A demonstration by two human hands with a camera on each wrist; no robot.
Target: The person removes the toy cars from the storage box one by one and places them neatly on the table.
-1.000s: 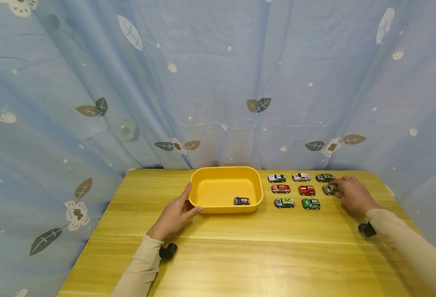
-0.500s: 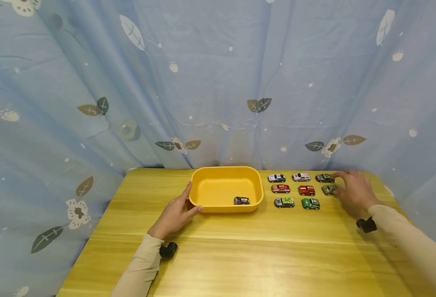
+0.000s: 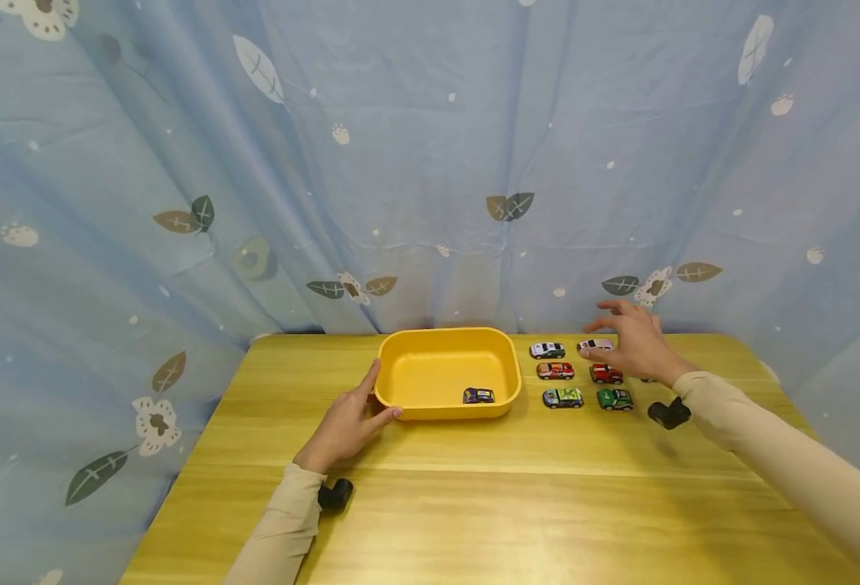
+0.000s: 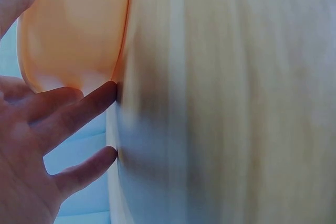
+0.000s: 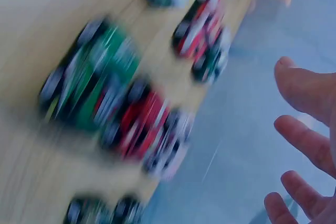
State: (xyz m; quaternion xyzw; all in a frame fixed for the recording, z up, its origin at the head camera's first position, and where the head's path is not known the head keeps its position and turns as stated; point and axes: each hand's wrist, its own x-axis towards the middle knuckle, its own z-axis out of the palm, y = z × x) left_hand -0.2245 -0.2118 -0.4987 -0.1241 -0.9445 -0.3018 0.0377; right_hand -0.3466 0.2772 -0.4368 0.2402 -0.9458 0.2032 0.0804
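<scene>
My left hand [image 3: 342, 426] rests with spread, fairly straight fingers against the left end of a yellow plastic tray [image 3: 440, 413]; its thumb is at the near rim. Inside the tray lies a purple toy car [image 3: 479, 396]. Nothing is in my right hand [image 3: 638, 343], raised above the right-hand toy cars with its fingers spread. Below and beside it stand a red toy car [image 3: 606, 374], a green one [image 3: 615, 399] and a pale pink one [image 3: 600, 344]. Two dark green toy cars are mostly hidden by that hand and wrist, but appear low in the right wrist view.
Between tray and right hand stand a white-and-green toy car [image 3: 547, 350], an orange-red one [image 3: 555, 370] and a blue-green patterned one [image 3: 563, 398]. The wooden table [image 3: 445, 512] ends at a blue patterned curtain [image 3: 430, 162] behind.
My right hand has left the dark green toy cars at the far right, lifting and moving left over the rows with its fingers spread. The left hand and tray have stayed put.
</scene>
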